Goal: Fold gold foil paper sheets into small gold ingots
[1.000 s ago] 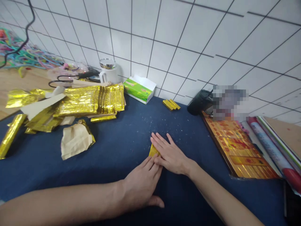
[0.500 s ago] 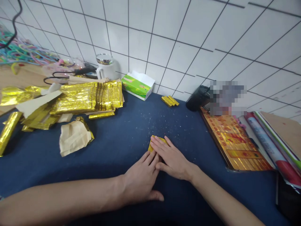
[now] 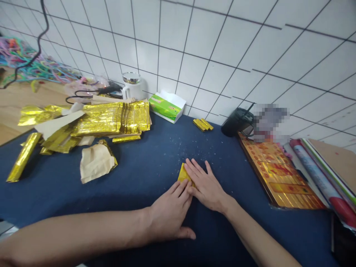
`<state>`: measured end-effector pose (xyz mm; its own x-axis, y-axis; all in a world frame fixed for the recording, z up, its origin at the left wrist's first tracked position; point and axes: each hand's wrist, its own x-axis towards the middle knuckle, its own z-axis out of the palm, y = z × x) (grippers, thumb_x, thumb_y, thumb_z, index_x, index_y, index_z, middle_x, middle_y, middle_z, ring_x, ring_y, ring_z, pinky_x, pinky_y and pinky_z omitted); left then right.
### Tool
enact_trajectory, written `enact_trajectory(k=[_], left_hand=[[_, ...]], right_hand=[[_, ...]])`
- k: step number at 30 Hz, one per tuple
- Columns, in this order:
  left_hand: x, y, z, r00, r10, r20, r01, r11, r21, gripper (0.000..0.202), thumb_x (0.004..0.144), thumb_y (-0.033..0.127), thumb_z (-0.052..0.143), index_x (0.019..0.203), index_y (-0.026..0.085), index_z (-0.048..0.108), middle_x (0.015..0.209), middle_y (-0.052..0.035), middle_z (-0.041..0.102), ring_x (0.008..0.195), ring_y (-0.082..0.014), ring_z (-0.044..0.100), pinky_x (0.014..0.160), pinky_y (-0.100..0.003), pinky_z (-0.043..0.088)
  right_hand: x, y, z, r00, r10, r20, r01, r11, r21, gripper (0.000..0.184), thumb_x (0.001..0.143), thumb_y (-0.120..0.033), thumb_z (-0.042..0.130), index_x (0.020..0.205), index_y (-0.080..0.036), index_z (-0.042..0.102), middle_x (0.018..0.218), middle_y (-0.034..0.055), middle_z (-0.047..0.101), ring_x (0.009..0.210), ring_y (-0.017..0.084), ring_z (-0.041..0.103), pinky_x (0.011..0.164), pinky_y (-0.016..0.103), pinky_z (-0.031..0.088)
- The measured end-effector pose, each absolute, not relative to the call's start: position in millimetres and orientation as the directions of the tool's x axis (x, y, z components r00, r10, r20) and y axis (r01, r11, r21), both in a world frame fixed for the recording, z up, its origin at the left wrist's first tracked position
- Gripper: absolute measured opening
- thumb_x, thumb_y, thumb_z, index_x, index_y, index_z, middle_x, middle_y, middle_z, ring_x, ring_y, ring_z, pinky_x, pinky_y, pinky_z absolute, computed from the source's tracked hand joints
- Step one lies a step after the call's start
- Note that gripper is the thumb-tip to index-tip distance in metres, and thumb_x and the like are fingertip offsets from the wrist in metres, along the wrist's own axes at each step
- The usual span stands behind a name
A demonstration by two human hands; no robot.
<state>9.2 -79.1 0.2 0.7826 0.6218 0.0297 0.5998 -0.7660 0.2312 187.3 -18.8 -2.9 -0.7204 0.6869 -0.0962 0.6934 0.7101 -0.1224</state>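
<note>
The foil (image 3: 183,174) lies on the table (image 3: 147,167), partly covered by the left hand (image 3: 171,212) and right hand (image 3: 206,188), both spread flat, neither visibly gripping it. It looks light, thin, easily creased, probably slick; best pinched at its exposed far edge.

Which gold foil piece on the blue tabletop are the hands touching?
The small flat piece partly covered by the left hand and right hand; all others, like the foil stack and the strips near the wall, lie untouched.
</note>
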Motion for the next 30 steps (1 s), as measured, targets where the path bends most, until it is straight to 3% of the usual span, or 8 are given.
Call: enact_trajectory(k=[7,9,12,15,19,25,30], left_hand=[[5.4,-78.1,-1.3,0.786,0.617,0.049,0.584,-0.765,0.271,0.092,0.075,0.069,0.04,0.132,-0.004,0.032,0.138,-0.0258,0.032,0.132,-0.0338,0.021,0.109,-0.039,0.02],[-1.6,-74.0,3.5,0.791,0.611,0.045,0.572,-0.763,0.301,0.084,0.076,0.063,0.047,0.13,0.0,0.037,0.138,-0.023,0.035,0.131,-0.0306,0.027,0.107,-0.037,0.024],[-15.0,-59.1,13.7,0.785,0.619,0.026,0.573,-0.741,0.352,0.056,0.082,0.047,0.049,0.121,0.007,0.049,0.134,-0.0169,0.044,0.126,-0.0245,0.038,0.105,-0.034,0.029],[-24.4,-40.8,15.2,0.734,0.679,0.016,0.644,-0.703,0.302,0.074,0.08,0.056,0.047,0.133,0.006,0.034,0.142,-0.0185,0.03,0.133,-0.0293,0.023,0.106,-0.045,0.022],[-29.5,-35.2,1.6,0.8,0.599,-0.009,0.577,-0.765,0.286,0.09,0.074,0.069,0.041,0.139,0.011,0.021,0.146,-0.016,0.02,0.136,-0.0286,0.012,0.108,-0.05,0.009],[-38.4,-54.5,-7.4,0.815,0.58,-0.01,0.554,-0.773,0.309,0.099,0.068,0.077,0.037,0.141,0.013,0.016,0.145,-0.0154,0.024,0.135,-0.0292,0.013,0.108,-0.048,0.005],[-34.2,-54.3,-3.5,0.815,0.579,0.035,0.553,-0.794,0.254,0.095,0.069,0.077,0.033,0.138,0.012,0.025,0.142,-0.0173,0.031,0.133,-0.0322,0.021,0.106,-0.054,0.005]], right_hand=[[189.9,-15.8,-7.7,-0.727,0.681,-0.089,0.686,0.723,-0.079,0.07,0.088,-0.059,0.02,0.142,-0.018,0.008,0.149,0.0068,0.015,0.136,0.026,0.012,0.104,0.06,0.013],[190.0,-16.0,-7.9,-0.735,0.673,-0.085,0.678,0.731,-0.078,0.073,0.086,-0.062,0.021,0.142,-0.017,0.007,0.149,0.0083,0.014,0.136,0.027,0.012,0.103,0.061,0.013],[189.4,-16.1,-7.7,-0.736,0.671,-0.091,0.677,0.732,-0.081,0.079,0.083,-0.065,0.022,0.142,-0.016,0.005,0.149,0.0096,0.013,0.136,0.029,0.009,0.102,0.063,0.01],[188.5,-15.9,-7.7,-0.734,0.67,-0.112,0.679,0.729,-0.085,0.079,0.083,-0.065,0.023,0.143,-0.016,0.004,0.149,0.0097,0.011,0.136,0.028,0.007,0.103,0.063,0.008],[188.3,-16.2,-8.1,-0.73,0.674,-0.111,0.682,0.728,-0.07,0.082,0.082,-0.067,0.025,0.143,-0.016,0.003,0.149,0.0107,0.013,0.136,0.029,0.007,0.103,0.062,0.007],[188.3,-17.0,-8.2,-0.726,0.679,-0.112,0.687,0.723,-0.073,0.085,0.08,-0.069,0.025,0.143,-0.016,0.002,0.149,0.0099,0.012,0.136,0.028,0.006,0.103,0.063,0.007],[187.8,-17.0,-8.6,-0.729,0.676,-0.111,0.684,0.726,-0.075,0.084,0.081,-0.067,0.027,0.143,-0.016,0.001,0.149,0.0105,0.013,0.136,0.029,0.006,0.102,0.063,0.006]])
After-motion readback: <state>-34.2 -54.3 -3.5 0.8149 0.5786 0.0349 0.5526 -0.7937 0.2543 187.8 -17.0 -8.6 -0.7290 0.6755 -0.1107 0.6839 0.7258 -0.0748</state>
